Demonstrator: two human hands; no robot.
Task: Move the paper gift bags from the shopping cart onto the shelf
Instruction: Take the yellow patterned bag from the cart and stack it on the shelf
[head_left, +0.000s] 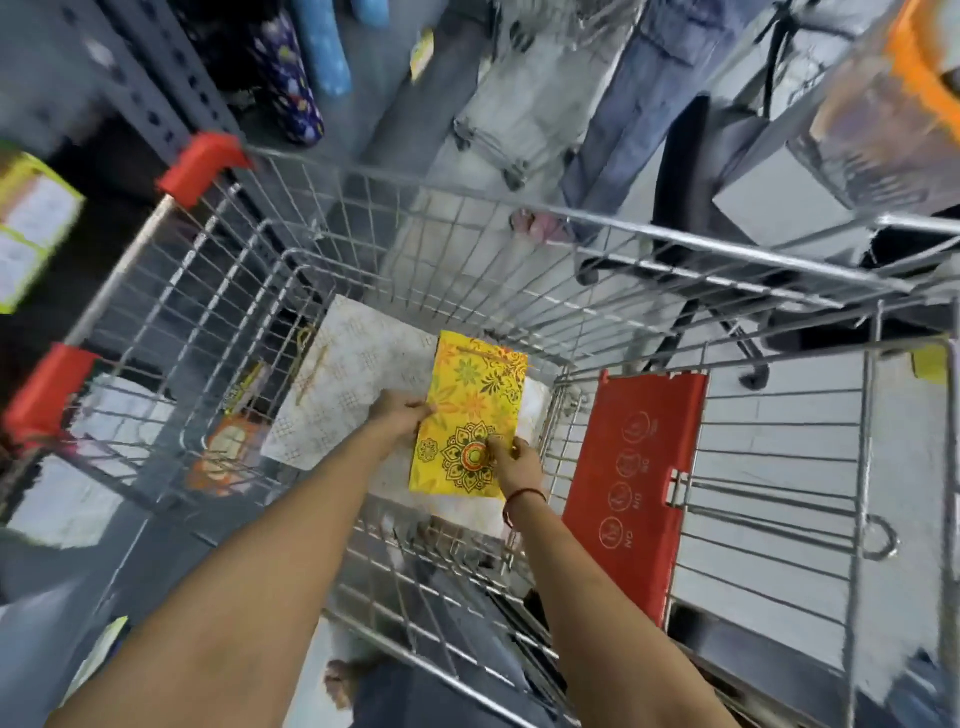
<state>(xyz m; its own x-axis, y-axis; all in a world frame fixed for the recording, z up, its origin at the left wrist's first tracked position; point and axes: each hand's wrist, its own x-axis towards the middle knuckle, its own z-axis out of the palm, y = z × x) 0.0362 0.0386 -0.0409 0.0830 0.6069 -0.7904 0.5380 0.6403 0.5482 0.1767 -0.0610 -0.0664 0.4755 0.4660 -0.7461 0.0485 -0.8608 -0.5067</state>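
Both hands reach into the cart (519, 218). Left hand (400, 415) pinches the yellow bag's (470, 415) left edge; right hand (517, 462) grips its lower right corner — bag flat, low in the basket. Beneath the grip lies a white bag (343, 374) — still to move; shelf placement not yet begun.

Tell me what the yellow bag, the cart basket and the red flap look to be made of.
Yellow bag: paper, apparently slightly glossy, flat and creased, with printed floral patterns.
Cart basket: metal wire, bright silvery finish, thin welded rods forming a grid.
Red flap: probably moulded plastic, matte, one smooth panel with white printed icons.
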